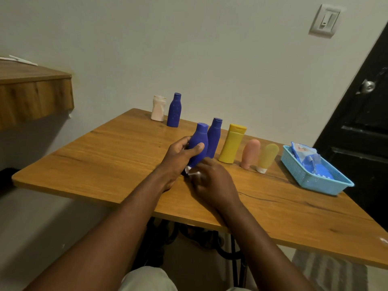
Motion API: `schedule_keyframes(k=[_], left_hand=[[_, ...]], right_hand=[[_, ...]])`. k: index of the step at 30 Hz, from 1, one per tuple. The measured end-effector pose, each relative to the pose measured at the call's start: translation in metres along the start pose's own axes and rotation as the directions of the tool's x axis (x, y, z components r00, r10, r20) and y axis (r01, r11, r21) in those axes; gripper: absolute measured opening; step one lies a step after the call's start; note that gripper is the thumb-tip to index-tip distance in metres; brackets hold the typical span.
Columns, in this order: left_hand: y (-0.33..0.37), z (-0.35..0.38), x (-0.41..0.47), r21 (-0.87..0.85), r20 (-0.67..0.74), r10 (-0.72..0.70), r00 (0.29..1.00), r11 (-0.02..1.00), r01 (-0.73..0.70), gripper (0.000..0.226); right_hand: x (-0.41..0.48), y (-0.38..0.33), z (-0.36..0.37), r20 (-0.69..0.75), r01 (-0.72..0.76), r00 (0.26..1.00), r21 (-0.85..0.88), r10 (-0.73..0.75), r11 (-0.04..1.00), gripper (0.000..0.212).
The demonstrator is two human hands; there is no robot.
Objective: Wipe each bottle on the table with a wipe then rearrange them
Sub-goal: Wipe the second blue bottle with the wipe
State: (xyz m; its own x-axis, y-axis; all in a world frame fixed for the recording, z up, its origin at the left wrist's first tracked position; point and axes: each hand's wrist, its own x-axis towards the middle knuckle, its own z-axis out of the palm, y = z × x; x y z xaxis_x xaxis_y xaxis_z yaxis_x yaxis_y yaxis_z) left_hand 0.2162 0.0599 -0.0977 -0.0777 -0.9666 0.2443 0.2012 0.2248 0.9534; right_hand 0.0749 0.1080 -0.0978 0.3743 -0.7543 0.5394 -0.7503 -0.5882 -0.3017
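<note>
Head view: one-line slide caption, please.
Left hand holds a tilted blue bottle while the right hand wipes its base with a white wipe; six other bottles wait on the table.

Home room, wooden table point(105, 160), wall switch point(324, 21), black door point(361, 122), toiletry bottles point(232, 143)

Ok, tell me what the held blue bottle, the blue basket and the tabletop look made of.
Blue bottle: likely matte plastic; uniform colour, moulded cap, no glare. Blue basket: plastic by its look, with moulded mesh walls. Table: wood or wood-look laminate, satin finish; grain lines and a soft sheen show.
</note>
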Motion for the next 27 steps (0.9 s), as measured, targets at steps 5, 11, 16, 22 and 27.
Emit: schedule_keyframes(k=[5,11,16,22,27], left_hand=[[0.0,-0.002,0.001,0.03,-0.067,0.026,0.997,0.999,-0.025,0.046],[-0.001,-0.001,0.001,0.05,-0.076,0.069,0.995,0.997,-0.065,0.041],[-0.001,-0.001,0.007,0.087,-0.069,0.074,0.995,0.994,-0.068,0.041],[-0.001,0.001,0.022,0.136,-0.043,0.085,0.995,0.988,-0.078,0.046],[0.002,-0.004,0.041,0.207,-0.079,0.084,0.993,0.976,-0.066,0.044]], right_hand=[[0.0,-0.001,0.002,-0.049,-0.064,0.997,0.036,0.065,0.997,0.01],[0.005,0.016,0.001,-0.165,-0.151,0.97,0.168,0.179,0.974,0.022],[0.007,0.024,0.002,-0.236,-0.166,0.944,0.262,0.229,0.951,0.028],[0.021,0.023,0.005,-0.136,-0.188,0.964,0.268,0.23,0.945,0.025],[0.033,0.019,0.006,-0.037,-0.151,0.987,0.173,0.159,0.973,0.015]])
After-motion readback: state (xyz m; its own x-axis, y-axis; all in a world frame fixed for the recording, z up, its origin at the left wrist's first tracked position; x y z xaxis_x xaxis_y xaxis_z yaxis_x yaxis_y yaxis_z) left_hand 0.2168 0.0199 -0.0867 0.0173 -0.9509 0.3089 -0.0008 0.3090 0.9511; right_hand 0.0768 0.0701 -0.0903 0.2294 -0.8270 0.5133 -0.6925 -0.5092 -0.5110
